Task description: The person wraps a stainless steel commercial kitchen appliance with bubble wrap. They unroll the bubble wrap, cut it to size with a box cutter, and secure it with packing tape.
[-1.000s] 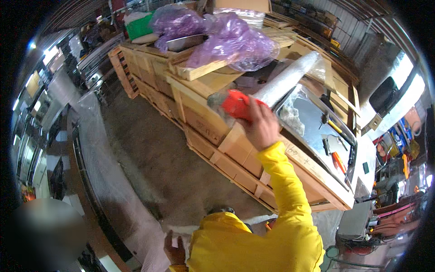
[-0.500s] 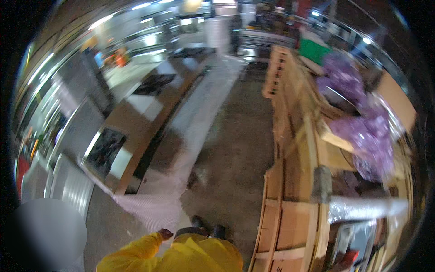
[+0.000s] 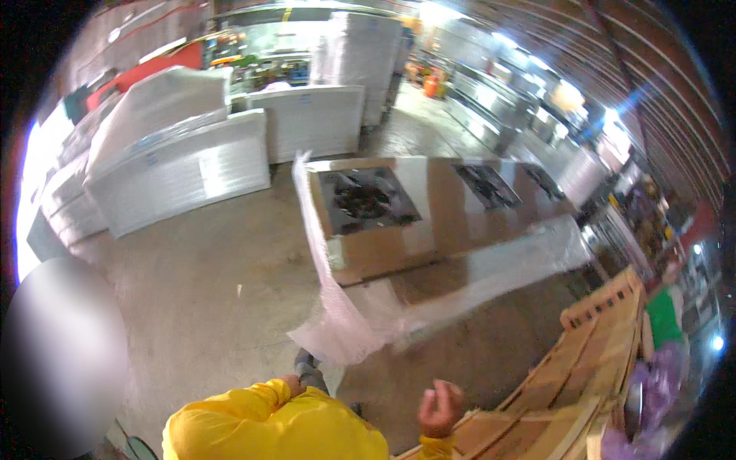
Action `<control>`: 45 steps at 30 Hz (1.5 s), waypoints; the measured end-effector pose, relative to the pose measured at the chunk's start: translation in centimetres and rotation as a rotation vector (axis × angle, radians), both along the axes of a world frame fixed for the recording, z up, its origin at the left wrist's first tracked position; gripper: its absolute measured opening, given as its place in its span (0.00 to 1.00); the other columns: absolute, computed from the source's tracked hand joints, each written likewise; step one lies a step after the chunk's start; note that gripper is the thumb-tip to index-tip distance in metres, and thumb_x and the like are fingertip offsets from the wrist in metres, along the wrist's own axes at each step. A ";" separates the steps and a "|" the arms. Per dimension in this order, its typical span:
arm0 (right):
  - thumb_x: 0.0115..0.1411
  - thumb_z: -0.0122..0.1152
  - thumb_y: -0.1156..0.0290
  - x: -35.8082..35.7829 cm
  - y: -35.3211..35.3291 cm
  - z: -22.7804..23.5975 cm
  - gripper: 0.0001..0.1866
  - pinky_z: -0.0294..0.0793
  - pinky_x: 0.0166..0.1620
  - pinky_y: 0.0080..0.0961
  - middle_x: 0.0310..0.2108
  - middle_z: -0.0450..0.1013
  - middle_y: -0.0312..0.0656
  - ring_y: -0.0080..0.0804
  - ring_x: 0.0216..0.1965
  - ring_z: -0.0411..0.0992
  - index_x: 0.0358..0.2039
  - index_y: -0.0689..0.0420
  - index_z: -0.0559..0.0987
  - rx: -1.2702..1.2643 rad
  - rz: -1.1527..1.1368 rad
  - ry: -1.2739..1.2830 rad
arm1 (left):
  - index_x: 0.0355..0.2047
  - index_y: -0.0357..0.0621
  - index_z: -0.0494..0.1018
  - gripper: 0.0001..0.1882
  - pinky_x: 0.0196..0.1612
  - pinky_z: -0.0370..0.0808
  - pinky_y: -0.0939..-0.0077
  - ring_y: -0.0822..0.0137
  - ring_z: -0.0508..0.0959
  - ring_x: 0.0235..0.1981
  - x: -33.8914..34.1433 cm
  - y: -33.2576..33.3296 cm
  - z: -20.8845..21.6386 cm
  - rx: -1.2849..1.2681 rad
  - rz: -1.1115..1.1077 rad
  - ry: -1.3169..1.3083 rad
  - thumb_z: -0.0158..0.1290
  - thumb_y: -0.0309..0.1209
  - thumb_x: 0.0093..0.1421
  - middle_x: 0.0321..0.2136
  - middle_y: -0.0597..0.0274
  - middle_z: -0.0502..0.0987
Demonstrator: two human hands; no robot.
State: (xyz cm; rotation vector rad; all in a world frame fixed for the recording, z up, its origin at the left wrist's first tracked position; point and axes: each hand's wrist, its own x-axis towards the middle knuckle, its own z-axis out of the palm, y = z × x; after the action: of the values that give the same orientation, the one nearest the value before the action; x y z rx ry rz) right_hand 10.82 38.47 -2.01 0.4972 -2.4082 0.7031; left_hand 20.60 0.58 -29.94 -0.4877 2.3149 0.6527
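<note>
While the 2 hands are apart, R hand (image 3: 441, 408) empty w/ fingers loosely curled, L hand (image 3: 292, 386) too hidden to tell, best keep shoes (image 3: 305, 358) off bubble wrap (image 3: 341, 337).

Person's clothing, lower part of the frame: a bright yellow top (image 3: 284, 429), plain on the visible surface, spans the lower edge left of centre. The long left sleeve (image 3: 249, 400) is creased and reaches the bare left hand (image 3: 292, 385); a matching yellow right cuff (image 3: 435, 448) borders the bare right hand (image 3: 441, 408). Below, grey trousers (image 3: 311, 376) and a dark shoe (image 3: 304, 358), slightly blurred.
</note>
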 end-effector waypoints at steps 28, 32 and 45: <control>0.49 0.64 0.62 -18.5 -81.9 -7.1 0.11 0.75 0.38 0.42 0.30 0.75 0.44 0.45 0.36 0.76 0.30 0.54 0.78 0.499 1.869 -0.257 | 0.41 0.46 0.71 0.15 0.29 0.72 0.61 0.57 0.75 0.30 -4.1 -52.0 -2.0 0.616 1.323 0.151 0.48 0.43 0.61 0.33 0.58 0.77; 0.47 0.64 0.64 -26.7 -94.7 -7.4 0.10 0.75 0.38 0.43 0.30 0.76 0.45 0.49 0.36 0.76 0.29 0.54 0.80 0.355 1.851 -0.255 | 0.41 0.47 0.70 0.15 0.28 0.72 0.61 0.57 0.74 0.29 -15.7 -64.3 -0.6 0.552 1.250 0.203 0.48 0.44 0.62 0.33 0.58 0.76; 0.53 0.61 0.60 -69.3 -107.0 -1.3 0.16 0.72 0.43 0.43 0.37 0.75 0.46 0.49 0.41 0.73 0.39 0.55 0.78 0.076 1.401 -0.450 | 0.42 0.50 0.68 0.16 0.23 0.70 0.61 0.56 0.73 0.25 -49.4 -83.0 2.5 0.473 1.072 -0.061 0.46 0.46 0.62 0.33 0.58 0.75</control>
State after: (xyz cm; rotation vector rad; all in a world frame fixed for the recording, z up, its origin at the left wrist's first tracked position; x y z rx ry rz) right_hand -58.51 -68.51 -3.36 2.3265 -2.1436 1.3397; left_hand -28.81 -82.42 -27.44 -1.4844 1.6010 1.5801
